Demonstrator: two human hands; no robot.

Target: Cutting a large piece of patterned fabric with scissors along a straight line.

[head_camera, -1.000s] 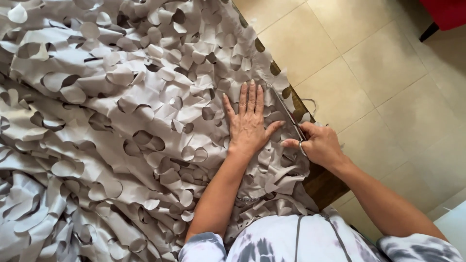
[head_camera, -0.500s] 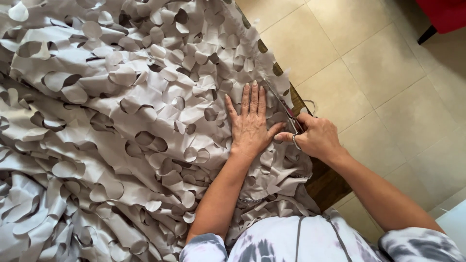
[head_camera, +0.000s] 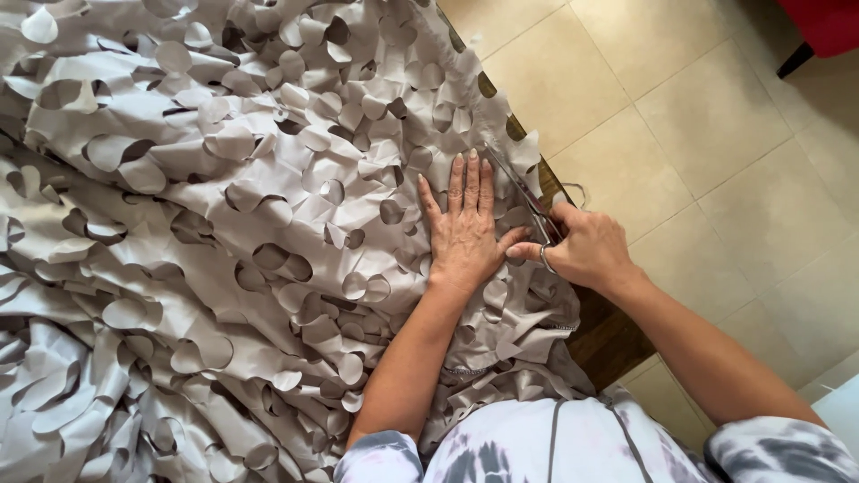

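Scissors (head_camera: 528,201) cut along the right edge of a grey leaf-cut fabric (head_camera: 224,233) spread over a dark wooden surface (head_camera: 608,335), their blades pointing away from the person. Right hand (head_camera: 586,250) holds the scissors in a closed grip, fingers through the handles. Left hand (head_camera: 465,228) lies flat with fingers extended, released, pressing the fabric down just beside the blades. Beige floor tiles (head_camera: 716,134) show to the right, with a red object (head_camera: 828,27) in the top corner
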